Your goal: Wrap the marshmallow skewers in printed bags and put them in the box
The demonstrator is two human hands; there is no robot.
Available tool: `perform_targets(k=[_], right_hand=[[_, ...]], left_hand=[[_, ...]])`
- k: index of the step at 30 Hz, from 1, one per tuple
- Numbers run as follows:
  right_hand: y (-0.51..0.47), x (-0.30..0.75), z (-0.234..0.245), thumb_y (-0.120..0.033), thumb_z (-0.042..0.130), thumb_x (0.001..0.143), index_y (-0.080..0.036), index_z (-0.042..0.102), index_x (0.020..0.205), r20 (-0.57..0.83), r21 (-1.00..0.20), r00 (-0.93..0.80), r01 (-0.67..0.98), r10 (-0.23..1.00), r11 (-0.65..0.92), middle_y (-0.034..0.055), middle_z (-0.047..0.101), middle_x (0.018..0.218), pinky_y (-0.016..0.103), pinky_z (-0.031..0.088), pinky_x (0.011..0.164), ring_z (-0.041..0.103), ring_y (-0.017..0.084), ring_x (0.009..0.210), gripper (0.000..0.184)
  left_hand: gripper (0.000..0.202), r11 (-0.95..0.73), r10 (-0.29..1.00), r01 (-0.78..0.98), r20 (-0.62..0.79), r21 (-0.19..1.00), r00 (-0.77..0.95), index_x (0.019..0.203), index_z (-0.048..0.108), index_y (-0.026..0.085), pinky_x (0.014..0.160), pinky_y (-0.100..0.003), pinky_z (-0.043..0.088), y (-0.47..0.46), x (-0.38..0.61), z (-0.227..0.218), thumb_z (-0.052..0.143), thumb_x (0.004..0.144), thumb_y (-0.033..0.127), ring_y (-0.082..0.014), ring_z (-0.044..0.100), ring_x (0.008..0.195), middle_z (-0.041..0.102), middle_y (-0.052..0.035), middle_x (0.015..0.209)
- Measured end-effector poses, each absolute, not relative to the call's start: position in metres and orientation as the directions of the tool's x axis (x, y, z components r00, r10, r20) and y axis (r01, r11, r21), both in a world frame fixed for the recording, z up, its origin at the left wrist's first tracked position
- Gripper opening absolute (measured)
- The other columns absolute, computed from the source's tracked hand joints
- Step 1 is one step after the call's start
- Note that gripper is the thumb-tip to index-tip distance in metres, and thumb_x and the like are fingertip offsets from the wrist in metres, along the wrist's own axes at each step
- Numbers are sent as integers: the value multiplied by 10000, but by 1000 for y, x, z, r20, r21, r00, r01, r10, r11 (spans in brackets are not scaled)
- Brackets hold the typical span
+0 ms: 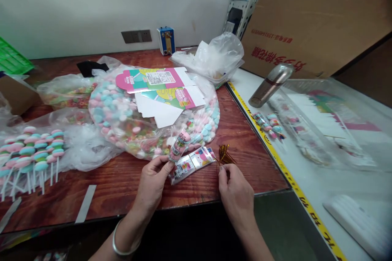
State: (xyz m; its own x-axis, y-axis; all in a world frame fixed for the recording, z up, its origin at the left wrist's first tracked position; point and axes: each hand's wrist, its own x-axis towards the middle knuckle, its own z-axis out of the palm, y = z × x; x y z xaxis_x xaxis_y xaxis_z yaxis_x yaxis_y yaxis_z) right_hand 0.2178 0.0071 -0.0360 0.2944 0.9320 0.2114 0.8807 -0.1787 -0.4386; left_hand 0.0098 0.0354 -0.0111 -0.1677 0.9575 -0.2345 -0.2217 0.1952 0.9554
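My left hand [154, 179] is closed around the lower end of a wrapped candy stick [179, 144], held upright near the table's front edge. A flat stack of printed clear bags [192, 162] lies just right of it. My right hand [234, 189] pinches at a small bundle of gold twist ties [225, 153] on the wooden table [122, 187]. Behind both hands lies a large clear bag of pastel candies [128, 118] with folded pink cartons [159, 79] on top.
Finished candy lollipops [30, 151] lie on plastic at the left. A metal flask [271, 83] and a clear plastic tray [324, 122] sit on the white bench at the right, past a yellow tape line. A cardboard box [315, 16] stands behind.
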Motion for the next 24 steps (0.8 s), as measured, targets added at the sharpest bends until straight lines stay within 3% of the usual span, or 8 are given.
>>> perform_targets(k=[5, 8, 10, 12, 14, 16, 19, 24], right_hand=[[5, 223, -33, -380, 388, 912, -213, 558, 825, 172, -599, 329, 783, 929, -166, 42, 674, 735, 288, 386, 580, 625, 196, 639, 253], [4, 220, -23, -373, 389, 924, -211, 544, 820, 301, -583, 356, 803, 885, -124, 38, 653, 713, 279, 399, 574, 603, 179, 612, 248], [4, 214, -14, -329, 400, 942, -203, 543, 828, 459, -481, 314, 874, 831, -65, 38, 639, 720, 262, 391, 566, 589, 162, 616, 222], [3, 203, -5, -273, 428, 949, -196, 546, 835, 586, -315, 180, 949, 790, 18, 30, 620, 713, 250, 363, 545, 569, 145, 610, 181], [1, 190, 1, -228, 456, 945, -198, 545, 809, 628, -165, 20, 980, 778, 108, 10, 584, 668, 256, 326, 518, 528, 131, 566, 165], [-1, 178, 4, -209, 449, 952, -203, 541, 769, 612, -84, -97, 979, 785, 187, 1, 545, 628, 269, 303, 510, 484, 128, 529, 205], [-5, 168, 1, -189, 391, 975, -208, 537, 731, 581, -59, -199, 957, 789, 285, 3, 506, 609, 283, 294, 518, 445, 135, 514, 285], [-10, 165, -5, -162, 422, 960, -203, 539, 728, 584, -101, -222, 935, 781, 341, 1, 481, 599, 290, 301, 533, 435, 141, 515, 263]], left_hand=[[212, 146, 977, -126, -163, 981, -135, 879, 711, 175, 664, -249, 480, 36, 3, -7, 721, 753, 345, -148, 599, 692, 688, -16, 759], [117, -13, 996, 208, 32, 978, -88, 855, 702, 187, 742, -284, 476, 35, 1, 0, 645, 811, 279, -180, 611, 783, 690, -40, 826], [128, -189, 979, 491, 199, 850, 33, 843, 687, 194, 787, -300, 453, 31, 5, 4, 560, 851, 193, -190, 592, 842, 669, -55, 872], [203, -315, 947, 688, 267, 654, 179, 822, 662, 195, 754, -296, 430, 26, 13, 6, 478, 869, 122, -187, 560, 826, 628, -60, 857], [238, -367, 928, 786, 253, 498, 272, 797, 635, 190, 677, -284, 399, 21, 24, 6, 432, 879, 95, -182, 523, 759, 588, -58, 807], [233, -399, 915, 808, 250, 433, 318, 793, 618, 188, 630, -285, 370, 17, 32, 5, 423, 894, 111, -183, 496, 710, 570, -59, 775], [205, -410, 911, 763, 267, 500, 315, 826, 623, 192, 636, -294, 363, 14, 37, 4, 438, 904, 149, -191, 495, 697, 583, -64, 769], [247, -307, 952, 507, 256, 806, 170, 1046, 684, 243, 740, -310, 399, 12, 33, 2, 530, 864, 181, -220, 561, 767, 649, -79, 825]])
